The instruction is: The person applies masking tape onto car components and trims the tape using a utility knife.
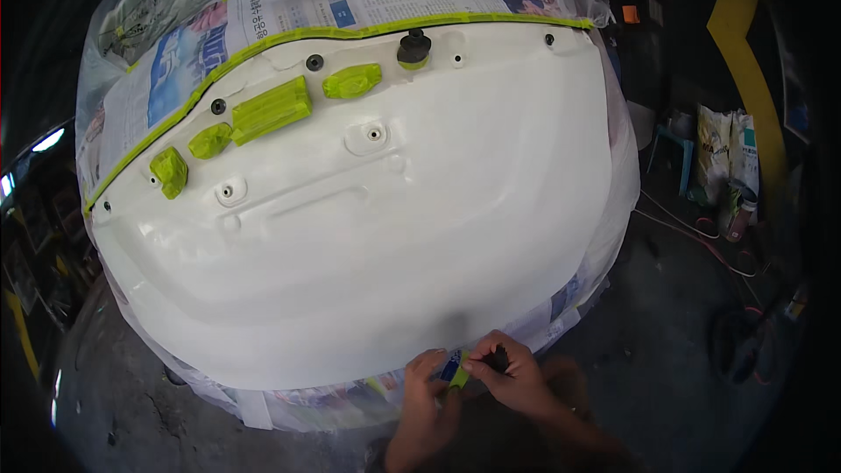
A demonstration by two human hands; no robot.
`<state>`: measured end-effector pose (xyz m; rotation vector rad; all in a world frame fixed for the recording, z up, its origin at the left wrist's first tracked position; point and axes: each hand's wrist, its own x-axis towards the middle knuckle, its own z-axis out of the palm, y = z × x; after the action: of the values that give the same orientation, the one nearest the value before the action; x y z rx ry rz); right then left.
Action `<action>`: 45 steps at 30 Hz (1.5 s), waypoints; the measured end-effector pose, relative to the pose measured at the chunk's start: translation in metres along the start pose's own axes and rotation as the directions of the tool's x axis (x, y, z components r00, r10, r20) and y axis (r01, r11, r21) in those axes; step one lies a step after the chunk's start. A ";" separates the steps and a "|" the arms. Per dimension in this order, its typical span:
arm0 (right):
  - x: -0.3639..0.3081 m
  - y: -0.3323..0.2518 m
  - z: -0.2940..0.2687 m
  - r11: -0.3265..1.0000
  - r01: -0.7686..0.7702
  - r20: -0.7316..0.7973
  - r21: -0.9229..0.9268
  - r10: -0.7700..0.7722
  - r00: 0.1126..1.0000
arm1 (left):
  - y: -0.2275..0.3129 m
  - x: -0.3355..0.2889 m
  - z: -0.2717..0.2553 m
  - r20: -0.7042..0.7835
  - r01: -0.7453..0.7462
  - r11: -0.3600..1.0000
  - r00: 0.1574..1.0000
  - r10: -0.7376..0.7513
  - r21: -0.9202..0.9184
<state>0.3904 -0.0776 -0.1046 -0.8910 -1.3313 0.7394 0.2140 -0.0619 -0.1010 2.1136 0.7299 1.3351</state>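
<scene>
A large white car panel lies in front of me, its upper edge bordered by yellow-green masking tape. At the panel's near edge, my right hand pinches a short yellow-green tape piece between thumb and fingertips. My left hand is curled at the other side of the same piece, fingers closed on it. A small dark blue patch shows between the hands; I cannot make out whether it is part of the tape or of the masking paper below.
Newspaper and clear plastic sheeting cover the area beyond the panel. Tape-wrapped parts and a black knob-like piece stick up from it. To the right are a blue stool, bags and cords on the dark floor.
</scene>
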 end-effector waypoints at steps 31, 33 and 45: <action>0.042 -0.081 -0.042 0.800 0.125 0.160 -0.587 -0.037 0.986 | 0.031 0.062 -0.066 0.119 0.171 0.724 0.985 -0.123 -0.668; 0.043 -0.080 -0.042 0.785 0.202 0.178 -0.585 -0.119 0.977 | 0.030 0.063 -0.068 0.113 0.164 0.755 0.986 -0.120 -0.635; 0.052 -0.087 -0.013 0.477 0.492 0.352 -0.728 -0.356 0.866 | 0.038 0.065 -0.066 0.135 0.159 0.811 0.986 -0.099 -0.564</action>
<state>0.4050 -0.0762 -0.0033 -1.1334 -1.9894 -0.2808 0.1831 -0.0347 -0.0098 1.5964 0.3537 1.1773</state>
